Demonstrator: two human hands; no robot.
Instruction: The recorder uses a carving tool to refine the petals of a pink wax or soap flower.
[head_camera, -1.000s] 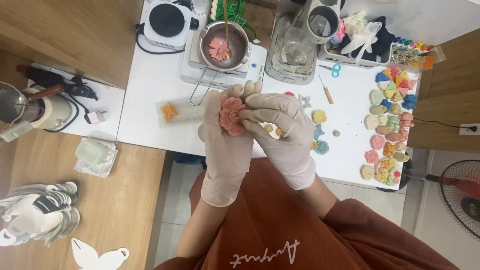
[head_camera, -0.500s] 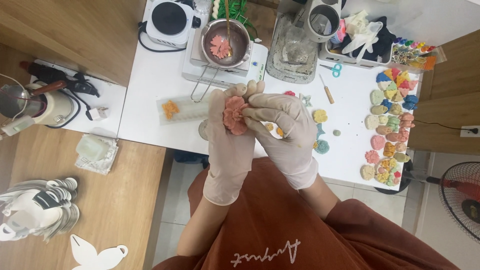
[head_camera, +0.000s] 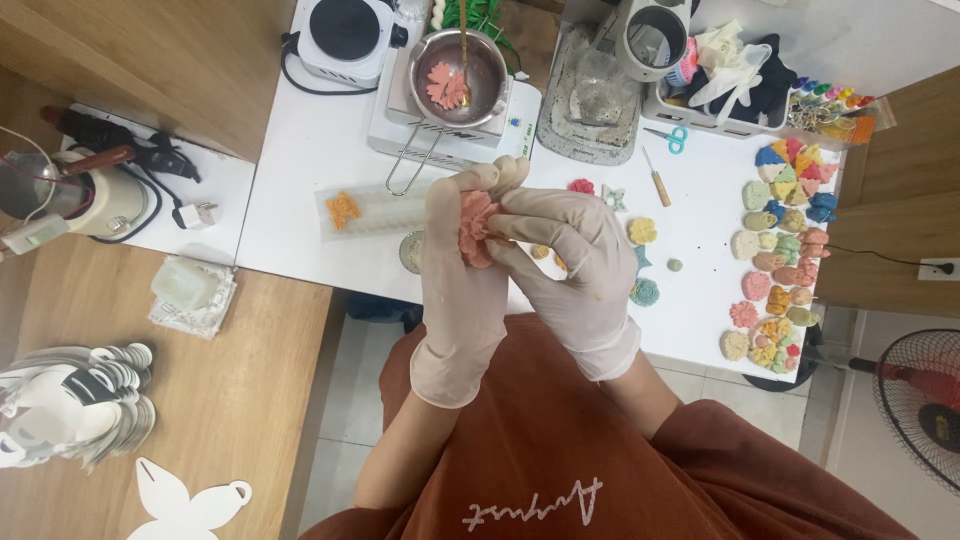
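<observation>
The small pink flower-shaped wax piece (head_camera: 474, 228) looks light and brittle-petalled, pinched between the gloved left hand (head_camera: 462, 290) and right hand (head_camera: 565, 270), best held by its thicker base.

Beyond the left grip (head_camera: 462, 290) and right grip (head_camera: 570, 270) sat a saucepan (head_camera: 465, 75) on the counter (head_camera: 290, 170), moulded pieces (head_camera: 780, 250) lying to their right.
</observation>
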